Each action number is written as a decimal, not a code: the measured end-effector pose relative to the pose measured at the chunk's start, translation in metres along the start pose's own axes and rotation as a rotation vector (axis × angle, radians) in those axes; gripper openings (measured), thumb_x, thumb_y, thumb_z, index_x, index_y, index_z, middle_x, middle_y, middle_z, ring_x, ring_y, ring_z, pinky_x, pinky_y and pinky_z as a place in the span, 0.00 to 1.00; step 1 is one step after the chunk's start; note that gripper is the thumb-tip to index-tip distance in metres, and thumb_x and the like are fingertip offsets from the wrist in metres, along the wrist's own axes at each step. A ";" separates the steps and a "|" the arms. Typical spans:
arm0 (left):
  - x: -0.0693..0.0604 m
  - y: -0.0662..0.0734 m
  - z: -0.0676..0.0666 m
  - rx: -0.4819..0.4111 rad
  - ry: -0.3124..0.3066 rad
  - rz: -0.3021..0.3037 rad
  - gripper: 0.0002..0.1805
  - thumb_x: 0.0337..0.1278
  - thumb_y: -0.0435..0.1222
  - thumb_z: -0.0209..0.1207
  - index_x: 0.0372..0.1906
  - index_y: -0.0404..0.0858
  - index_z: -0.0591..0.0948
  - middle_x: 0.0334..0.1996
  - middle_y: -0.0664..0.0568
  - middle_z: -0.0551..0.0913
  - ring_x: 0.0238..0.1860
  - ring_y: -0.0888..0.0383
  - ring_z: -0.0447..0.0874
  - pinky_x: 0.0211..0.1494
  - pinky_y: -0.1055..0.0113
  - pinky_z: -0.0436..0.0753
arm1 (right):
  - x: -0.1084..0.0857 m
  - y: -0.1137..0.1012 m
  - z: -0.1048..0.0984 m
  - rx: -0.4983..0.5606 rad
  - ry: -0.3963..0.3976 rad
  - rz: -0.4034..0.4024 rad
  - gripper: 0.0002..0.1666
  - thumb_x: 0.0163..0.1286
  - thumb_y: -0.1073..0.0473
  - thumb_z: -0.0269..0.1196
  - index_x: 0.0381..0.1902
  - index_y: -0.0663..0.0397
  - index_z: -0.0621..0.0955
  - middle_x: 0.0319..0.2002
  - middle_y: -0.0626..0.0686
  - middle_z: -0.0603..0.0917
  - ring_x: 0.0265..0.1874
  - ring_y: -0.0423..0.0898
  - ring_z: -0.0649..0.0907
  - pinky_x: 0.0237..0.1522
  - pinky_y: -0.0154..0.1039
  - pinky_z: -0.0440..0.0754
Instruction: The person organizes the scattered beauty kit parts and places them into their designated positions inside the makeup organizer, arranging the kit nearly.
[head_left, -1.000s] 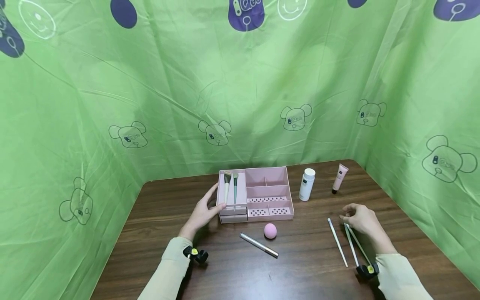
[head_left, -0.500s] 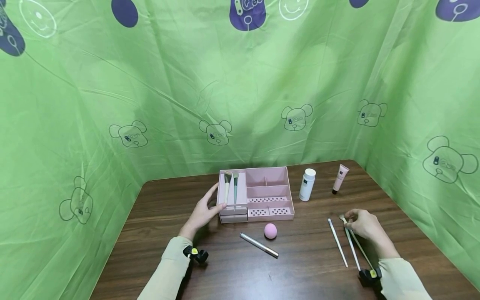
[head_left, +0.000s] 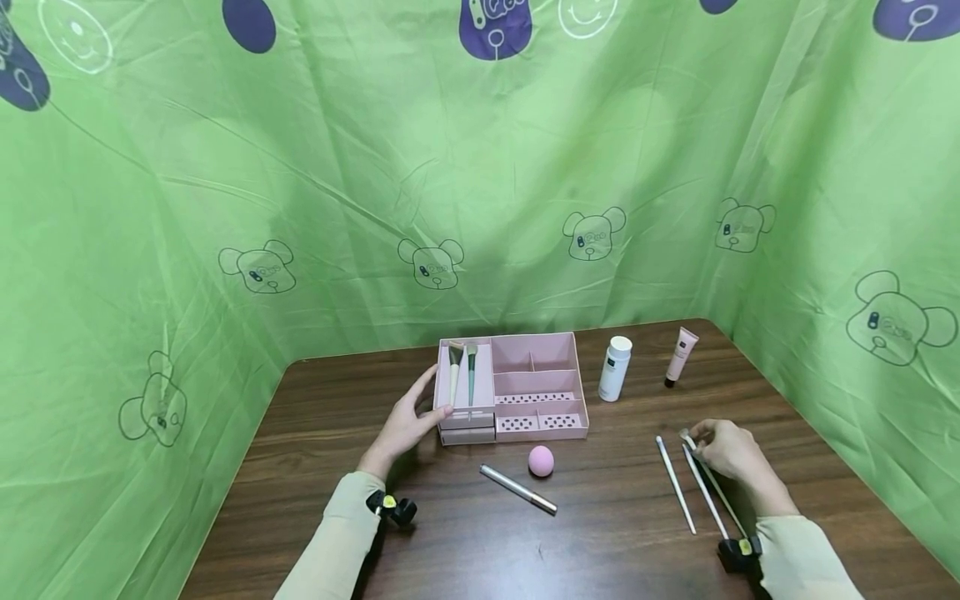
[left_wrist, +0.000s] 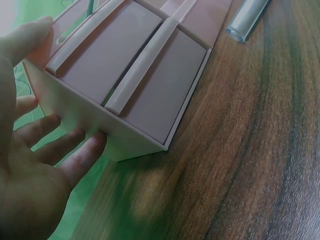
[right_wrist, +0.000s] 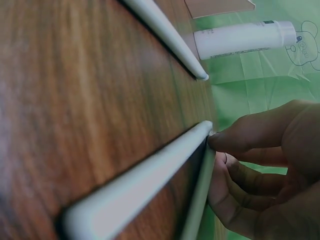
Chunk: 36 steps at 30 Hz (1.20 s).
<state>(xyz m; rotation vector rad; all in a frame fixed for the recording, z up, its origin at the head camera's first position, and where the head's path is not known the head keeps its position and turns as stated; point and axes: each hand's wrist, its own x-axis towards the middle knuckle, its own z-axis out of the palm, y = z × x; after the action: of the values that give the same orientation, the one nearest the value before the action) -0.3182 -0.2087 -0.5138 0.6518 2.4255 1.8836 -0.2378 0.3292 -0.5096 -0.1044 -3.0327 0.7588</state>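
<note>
Left hand (head_left: 403, 429) resting against a pink organizer (head_left: 552, 342); right hand (head_left: 726, 450) pinching a slim brush (head_left: 729, 504)

Head view: The straight-walled organizer is sitting just below the frame's centre, two makeup brushes (head_left: 471, 375) lying in its left tray. A white bottle (head_left: 615, 369) is standing just beside its right wall; a pink tube (head_left: 678, 358) is standing farther right. A broad span of grained brown table (head_left: 337, 400) is separating a round pink ball (head_left: 541, 462) and a silver cylinder (head_left: 517, 490) from two white sticks (head_left: 677, 486) at lower right, where the brush is lying.

Left wrist view: The thumb is crossing the organizer's top edge at upper left; the fingers are spreading along its smooth side, thumb and fingers standing apart. Flat drawers (left_wrist: 165, 82) are showing raised bar handles.

Right wrist view: Thumb and fingertips are clamping the thin, pale-green brush handle right of centre. One smooth stick's tip is lying just beside them; contact is remaining unclear.
</note>
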 end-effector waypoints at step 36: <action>0.001 -0.003 0.000 -0.010 -0.005 -0.010 0.46 0.60 0.36 0.65 0.78 0.47 0.53 0.72 0.35 0.60 0.70 0.36 0.62 0.66 0.47 0.74 | 0.002 -0.005 -0.004 0.038 0.065 -0.025 0.16 0.50 0.62 0.67 0.40 0.57 0.85 0.27 0.47 0.84 0.27 0.45 0.77 0.27 0.38 0.71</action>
<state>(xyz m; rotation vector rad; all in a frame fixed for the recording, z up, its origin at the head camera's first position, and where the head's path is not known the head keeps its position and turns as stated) -0.3199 -0.2092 -0.5160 0.6420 2.4104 1.8862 -0.2402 0.3266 -0.5038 -0.0887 -2.9509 0.7941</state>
